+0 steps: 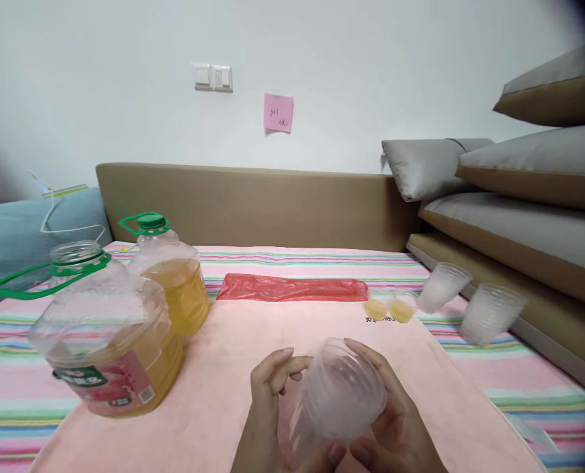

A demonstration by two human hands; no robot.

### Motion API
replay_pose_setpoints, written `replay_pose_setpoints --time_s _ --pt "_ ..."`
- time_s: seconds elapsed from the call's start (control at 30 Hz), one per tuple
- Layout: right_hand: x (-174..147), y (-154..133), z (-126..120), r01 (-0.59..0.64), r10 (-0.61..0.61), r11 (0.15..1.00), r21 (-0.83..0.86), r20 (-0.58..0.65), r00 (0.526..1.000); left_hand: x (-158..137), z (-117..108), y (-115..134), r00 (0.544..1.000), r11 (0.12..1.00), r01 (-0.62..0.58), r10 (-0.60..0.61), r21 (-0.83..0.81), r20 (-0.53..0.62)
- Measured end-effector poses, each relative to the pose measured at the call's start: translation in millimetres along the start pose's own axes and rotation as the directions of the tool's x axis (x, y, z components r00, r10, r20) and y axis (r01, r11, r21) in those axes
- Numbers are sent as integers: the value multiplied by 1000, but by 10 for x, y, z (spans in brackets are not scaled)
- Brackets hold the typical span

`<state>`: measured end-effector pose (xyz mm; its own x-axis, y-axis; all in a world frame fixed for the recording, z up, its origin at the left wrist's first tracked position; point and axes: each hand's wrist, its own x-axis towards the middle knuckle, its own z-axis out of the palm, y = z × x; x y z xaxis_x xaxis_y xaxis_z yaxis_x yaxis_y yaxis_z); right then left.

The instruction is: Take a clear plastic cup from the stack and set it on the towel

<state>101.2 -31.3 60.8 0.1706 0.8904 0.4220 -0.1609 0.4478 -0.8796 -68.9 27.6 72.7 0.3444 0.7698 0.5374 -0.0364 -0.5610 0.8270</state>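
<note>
Both hands are cradling a stack of clear plastic cups between them. The left hand is gripping its side, while the right hand is wrapping around from the other side.

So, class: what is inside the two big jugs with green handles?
Both jugs, near and far, hold yellow liquid in their lower part. The near jug's pink label covers some of it.

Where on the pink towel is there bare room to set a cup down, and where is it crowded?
Bare towel lies between the red bag, the near jug and the hands. Left hand and right hand hold stacked cups. Crowded: left by the far jug; right by two filled cups and tipped cups.
</note>
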Motion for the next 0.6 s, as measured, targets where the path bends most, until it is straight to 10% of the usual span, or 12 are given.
replay_pose_setpoints --time_s 0.43,0.6 --pt "-85 -190 -23 23 -68 958 -285 -148 987 66 19 105 993 994 -99 96 -41 -74" --pt "9 -367 -537 88 -337 830 -551 -370 866 72 -83 197 996 993 72 -77 -96 -54"
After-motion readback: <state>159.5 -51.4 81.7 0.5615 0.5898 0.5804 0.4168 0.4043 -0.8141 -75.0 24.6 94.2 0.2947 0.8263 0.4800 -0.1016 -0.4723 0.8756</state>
